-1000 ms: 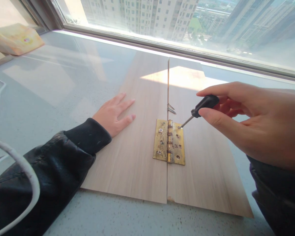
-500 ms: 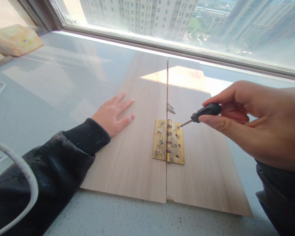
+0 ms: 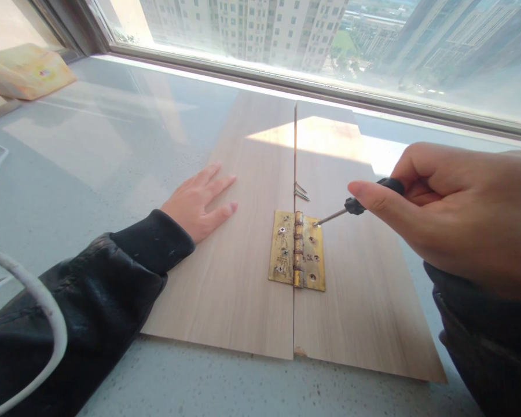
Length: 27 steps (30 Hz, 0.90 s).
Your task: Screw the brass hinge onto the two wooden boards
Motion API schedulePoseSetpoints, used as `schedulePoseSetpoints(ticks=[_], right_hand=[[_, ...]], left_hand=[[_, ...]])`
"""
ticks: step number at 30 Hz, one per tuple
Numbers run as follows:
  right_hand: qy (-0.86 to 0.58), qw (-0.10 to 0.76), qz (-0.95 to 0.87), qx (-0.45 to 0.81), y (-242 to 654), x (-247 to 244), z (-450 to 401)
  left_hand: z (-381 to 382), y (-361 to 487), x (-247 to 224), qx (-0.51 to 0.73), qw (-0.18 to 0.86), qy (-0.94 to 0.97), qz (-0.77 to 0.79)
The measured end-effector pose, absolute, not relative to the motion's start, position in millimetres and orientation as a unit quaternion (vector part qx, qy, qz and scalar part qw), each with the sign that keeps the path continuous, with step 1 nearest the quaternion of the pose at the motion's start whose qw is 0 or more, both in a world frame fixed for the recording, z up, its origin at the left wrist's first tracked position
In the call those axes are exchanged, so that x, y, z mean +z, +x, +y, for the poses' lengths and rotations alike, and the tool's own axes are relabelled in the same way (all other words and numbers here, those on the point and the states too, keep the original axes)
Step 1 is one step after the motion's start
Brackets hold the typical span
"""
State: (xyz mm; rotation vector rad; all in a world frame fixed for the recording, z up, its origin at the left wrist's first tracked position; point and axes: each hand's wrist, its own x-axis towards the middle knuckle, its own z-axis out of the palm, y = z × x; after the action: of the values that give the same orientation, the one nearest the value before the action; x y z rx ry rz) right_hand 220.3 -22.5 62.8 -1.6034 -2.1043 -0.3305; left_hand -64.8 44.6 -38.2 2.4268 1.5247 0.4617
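Note:
My right hand (image 3: 455,211) is closed around the black handle of a screwdriver (image 3: 353,205). The screwdriver's tip meets the upper hole of the right leaf of a brass hinge (image 3: 298,249); whether a screw sits there is hard to make out. Lower holes on that leaf show no screws, while the left leaf has several screw heads in it. The hinge spans the seam between a left wooden board (image 3: 238,289) and a right wooden board (image 3: 364,301). Flat on the left board lies my left hand (image 3: 202,202), fingers spread. Loose screws (image 3: 301,192) rest by the seam above the hinge.
A speckled light countertop (image 3: 191,382) carries the boards. Behind them runs a window frame (image 3: 260,87). A yellow packet (image 3: 30,72) lies at the far left, and a white cable (image 3: 54,318) loops across the near left, in front of my sleeve.
My right hand has turned and shifted its grip on the screwdriver handle, the thumb now lying farther forward over it. The tip stays at the same hole. My left hand has not moved.

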Motion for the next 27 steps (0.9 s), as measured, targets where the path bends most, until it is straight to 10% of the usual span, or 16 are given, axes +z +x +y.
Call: schedulePoseSetpoints(ticks=[27], right_hand=[[-0.496, 0.193, -0.843, -0.075, 238.5, 64.4, -18.2]], left_hand=[[45.1, -65.4, -40.6, 0.165, 0.119, 0.832, 0.516]])
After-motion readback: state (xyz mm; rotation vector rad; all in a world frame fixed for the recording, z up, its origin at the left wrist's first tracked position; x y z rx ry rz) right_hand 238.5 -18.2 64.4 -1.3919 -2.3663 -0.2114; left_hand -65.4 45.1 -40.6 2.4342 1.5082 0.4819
